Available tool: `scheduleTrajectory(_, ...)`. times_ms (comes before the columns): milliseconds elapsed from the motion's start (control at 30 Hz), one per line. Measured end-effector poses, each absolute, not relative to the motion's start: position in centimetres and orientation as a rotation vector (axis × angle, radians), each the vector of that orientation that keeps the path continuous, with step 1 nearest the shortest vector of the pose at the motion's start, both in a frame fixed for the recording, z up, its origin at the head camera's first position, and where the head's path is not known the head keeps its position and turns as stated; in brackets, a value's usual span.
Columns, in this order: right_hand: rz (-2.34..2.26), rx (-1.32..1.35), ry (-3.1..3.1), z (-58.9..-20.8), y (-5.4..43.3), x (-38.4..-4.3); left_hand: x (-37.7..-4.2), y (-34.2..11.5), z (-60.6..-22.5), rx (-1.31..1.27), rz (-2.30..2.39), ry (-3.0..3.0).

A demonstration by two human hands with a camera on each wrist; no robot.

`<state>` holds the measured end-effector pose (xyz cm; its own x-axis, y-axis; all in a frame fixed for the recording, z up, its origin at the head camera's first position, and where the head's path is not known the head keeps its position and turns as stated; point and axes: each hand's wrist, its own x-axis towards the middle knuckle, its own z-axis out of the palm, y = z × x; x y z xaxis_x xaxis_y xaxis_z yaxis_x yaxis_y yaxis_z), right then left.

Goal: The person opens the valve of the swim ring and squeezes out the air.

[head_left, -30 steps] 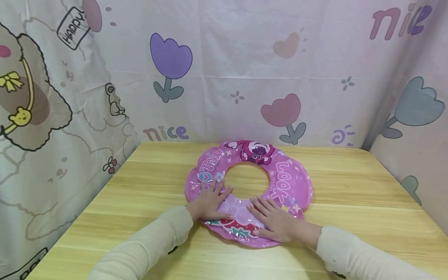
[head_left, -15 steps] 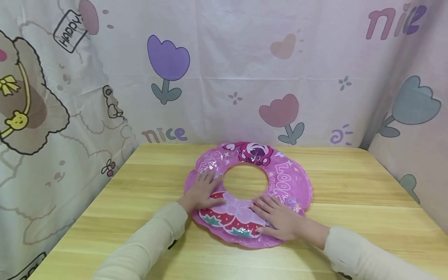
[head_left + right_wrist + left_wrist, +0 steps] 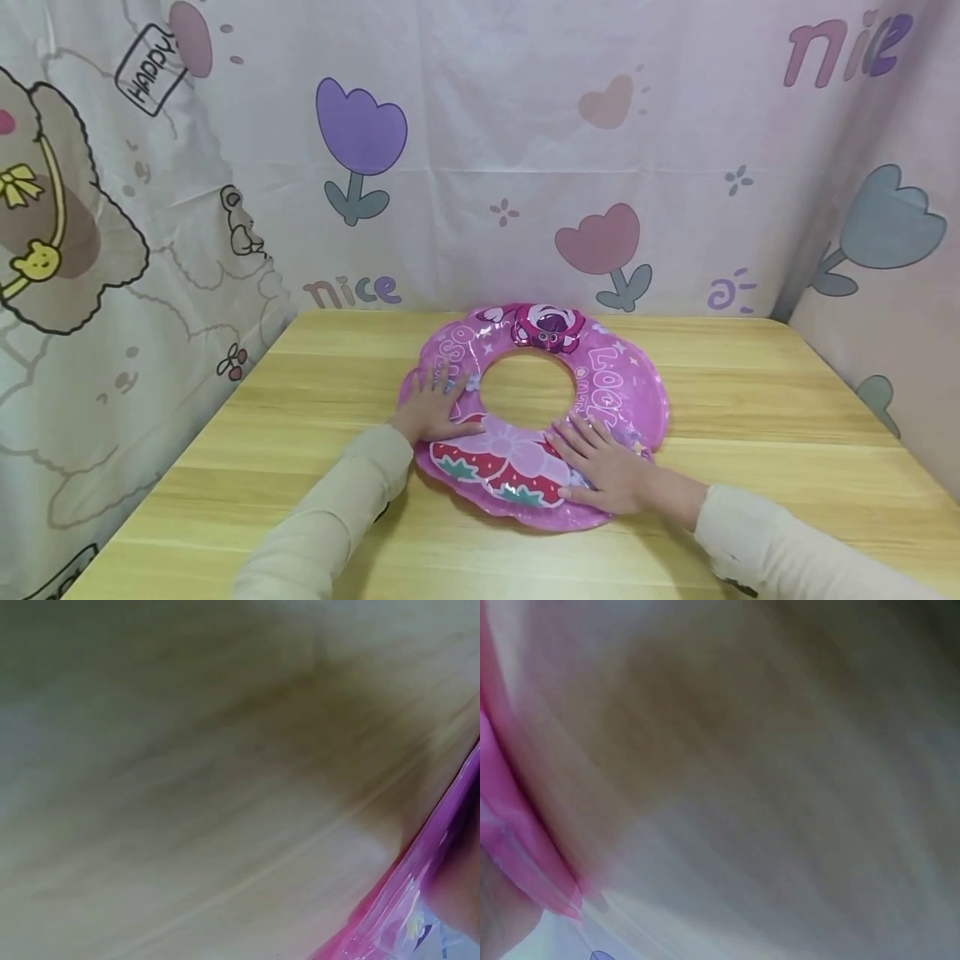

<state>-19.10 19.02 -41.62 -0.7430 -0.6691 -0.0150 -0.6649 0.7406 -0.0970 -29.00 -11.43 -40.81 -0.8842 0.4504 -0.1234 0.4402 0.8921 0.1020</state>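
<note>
A pink inflatable swim ring (image 3: 633, 383) with a scalloped edge lies flat on the wooden table. Strawberries, a bow, a bear and white lettering are printed on it. My left hand (image 3: 433, 410) rests on the ring's left side with its fingers spread. On the front right part lies my right hand (image 3: 611, 473), palm down, fingers straight and pointing toward the centre hole. In the left wrist view, a strip of the pink ring (image 3: 525, 840) shows at the left edge. The right wrist view catches the ring's glossy rim (image 3: 397, 900) at lower right.
The pale wooden table (image 3: 262, 467) extends around the ring on all sides. Behind it and along both sides hangs a printed cloth (image 3: 480, 100) with tulips, hearts and cartoon figures. The ring's far edge lies close to the back cloth.
My left hand has slid left and away from me across the ring, uncovering the strawberry print. The right hand has shifted slightly to the right. The ring stays in nearly the same place.
</note>
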Motion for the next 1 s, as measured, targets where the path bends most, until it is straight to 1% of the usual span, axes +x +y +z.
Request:
scheduleTrajectory(267, -0.167, -1.126, 2.852, -41.5, 18.9, -19.2, -29.3, -11.4, -40.6, 0.673, 0.072, 2.89)
scheduleTrajectory(467, -0.175, -1.068, 2.837, -41.4, 18.9, -19.3, -29.3, -11.1, -39.9, 0.638, 0.039, 2.886)
scheduleTrajectory(633, -0.125, -1.071, 2.879, -41.4, 18.7, -19.1, -29.0, -10.9, -39.9, 0.644, -0.069, 2.904)
scheduleTrajectory(800, -0.074, -1.173, 2.957, -41.1, 18.4, -18.7, -28.2, -10.5, -39.6, 0.719, -0.065, 2.949)
scheduleTrajectory(1000, -0.162, -1.375, 3.037, -39.4, 18.7, -18.7, -26.5, -9.1, -39.3, 0.906, 0.05, 2.976)
